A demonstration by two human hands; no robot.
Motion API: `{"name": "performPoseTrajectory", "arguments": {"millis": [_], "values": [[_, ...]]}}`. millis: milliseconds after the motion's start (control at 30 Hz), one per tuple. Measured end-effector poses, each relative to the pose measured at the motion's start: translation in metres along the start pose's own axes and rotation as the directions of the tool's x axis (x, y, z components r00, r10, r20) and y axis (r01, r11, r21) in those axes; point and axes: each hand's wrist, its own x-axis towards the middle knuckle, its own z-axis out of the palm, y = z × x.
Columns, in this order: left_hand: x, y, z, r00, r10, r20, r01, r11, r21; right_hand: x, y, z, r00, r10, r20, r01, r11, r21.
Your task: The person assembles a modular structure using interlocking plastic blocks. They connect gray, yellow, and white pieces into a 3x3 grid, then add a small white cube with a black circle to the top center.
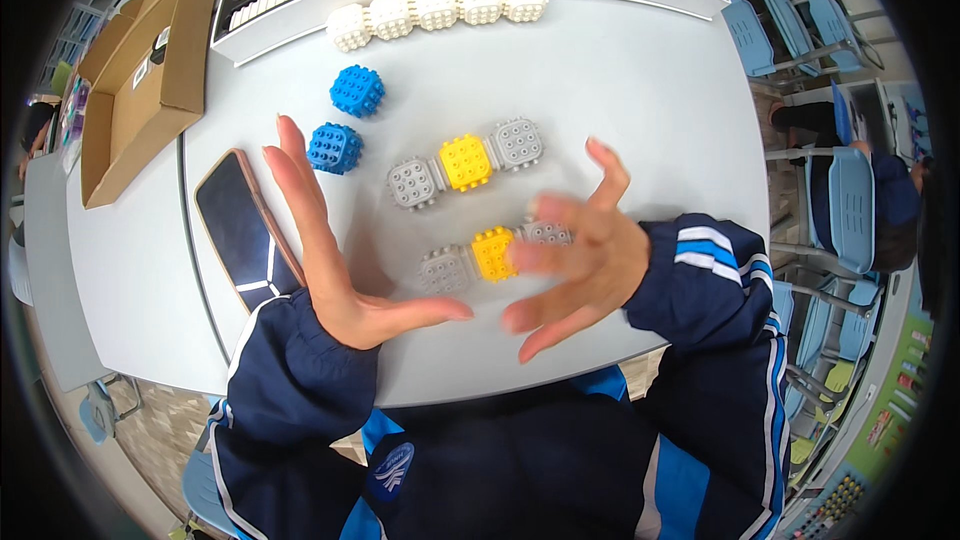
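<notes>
Holding our left hand (338,308) wide and empty, our right hand (600,260), fingers splayed, by near grey-yellow block row (490,258), blue blocks (335,148) farther left.

Counter (660,110): pale grey-white top, brightly and evenly lit, seam running along its left part. Left: second grey table (58,270), light-blue chair (95,416) near its lower end. Floor (165,430): brownish, wood-patterned. Right: several light-blue chairs (852,215) on metal frames; green panel (890,420) bearing small coloured items, lower right.
</notes>
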Motion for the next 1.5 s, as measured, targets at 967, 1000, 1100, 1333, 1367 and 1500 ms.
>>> {"name": "performPoseTrajectory", "arguments": {"millis": [967, 1000, 1100, 1333, 1367, 1500], "values": [[-0.019, 0.032, -0.018, 0.818, 0.566, 0.105, -0.576, 0.8, 0.166, -0.028, 0.015, -0.013, 0.674, 0.707, -0.215, -0.474, 0.637, 0.608], [-0.02, 0.032, -0.019, 0.832, 0.545, 0.105, -0.555, 0.819, 0.148, -0.027, 0.012, -0.012, 0.627, 0.749, -0.212, -0.482, 0.588, 0.649], [-0.022, 0.027, -0.028, 0.884, 0.454, 0.115, -0.455, 0.89, -0.016, -0.02, 0.002, -0.015, 0.61, 0.753, -0.246, -0.527, 0.618, 0.583], [-0.025, 0.018, 0.005, 0.94, 0.19, -0.284, -0.162, 0.98, 0.118, -0.001, -0.005, -0.018, 0.9, 0.376, -0.219, -0.367, 0.926, 0.085], [-0.021, 0.022, 0.005, 0.952, 0.153, -0.265, -0.113, 0.981, 0.159, -0.001, -0.005, -0.014, 0.922, 0.311, -0.231, -0.304, 0.95, 0.068], [-0.013, 0.021, -0.014, 0.939, 0.343, -0.035, -0.322, 0.908, 0.267, -0.003, -0.006, -0.012, 0.941, 0.244, -0.234, -0.227, 0.969, 0.098]]}}
